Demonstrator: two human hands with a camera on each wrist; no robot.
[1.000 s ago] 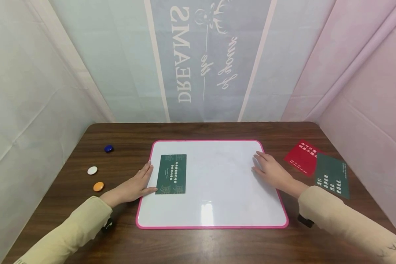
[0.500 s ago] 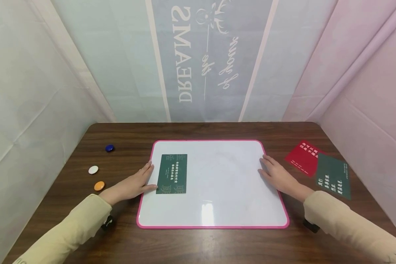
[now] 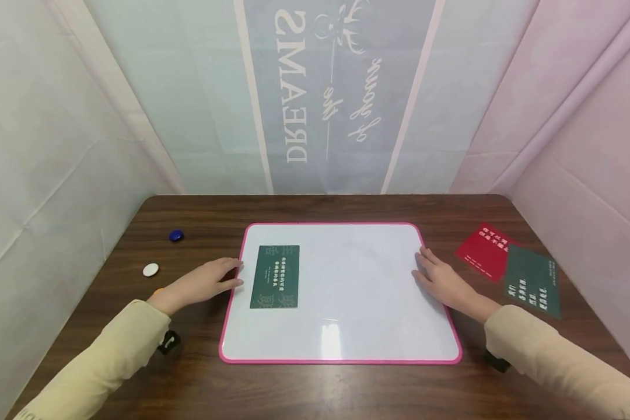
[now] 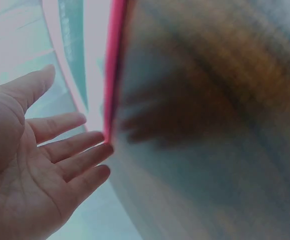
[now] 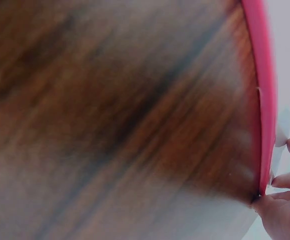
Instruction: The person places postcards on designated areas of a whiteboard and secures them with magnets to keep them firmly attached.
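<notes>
A whiteboard (image 3: 357, 291) with a pink rim lies flat on the dark wooden table, a green printed card (image 3: 275, 277) on its left part. My left hand (image 3: 202, 283) is at the board's left rim, thumb and fingers extended and apart, holding nothing. Its palm (image 4: 30, 165) faces the camera in the left wrist view, close to the pink rim (image 4: 114, 60). At the opposite side, my right hand (image 3: 443, 283) rests on the board's right edge with its fingers extended. Only part of that hand (image 5: 284, 212) shows in the right wrist view, its fingertips touching the rim (image 5: 266, 85).
On the left of the table lie a blue disc (image 3: 175, 235), a white disc (image 3: 150, 269) and an orange disc (image 3: 159, 291), mostly hidden by my left wrist. A red card (image 3: 480, 251) and another green card (image 3: 532, 277) overlap at right. Curtains surround the table (image 3: 325, 388).
My left hand has drawn back leftward from the board's edge and now covers most of the orange disc. My right hand has shifted right, from the white surface to the right edge.
</notes>
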